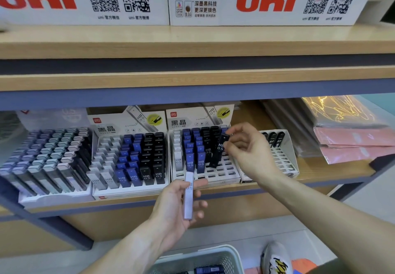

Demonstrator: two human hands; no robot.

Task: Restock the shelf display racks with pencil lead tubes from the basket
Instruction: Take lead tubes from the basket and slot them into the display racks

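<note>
Right hand pinches a black HB 0.5 lead tube near its cap, holding it slightly tilted over the right-hand slotted rack, its foot at or just above an open slot in the black column. Left hand grips a pale lilac lead tube across the palm, fingers curled round it, below the shelf's front edge. The basket sits at the bottom edge of view, a few dark tubes visible inside.

Risks, as judged:
- The tilt may put the tube's foot on a slot divider rather than in the opening; it would then lean or topple against the neighbouring blue tubes.
- A pinch this high on a smooth plastic body gives little control of the lower end; slippage is plausible.
- The right forearm crosses in front of the nearly empty rack at the right; a careless withdrawal could nudge it along the shelf.
- Colour columns are strict; the lilac tube could be misfiled.

Materials: tubes are slim, rectangular, glossy plastic. Racks are white, stepped, with printed card backs. The shelf is wood-grain laminate. The basket is pale perforated plastic.
</note>
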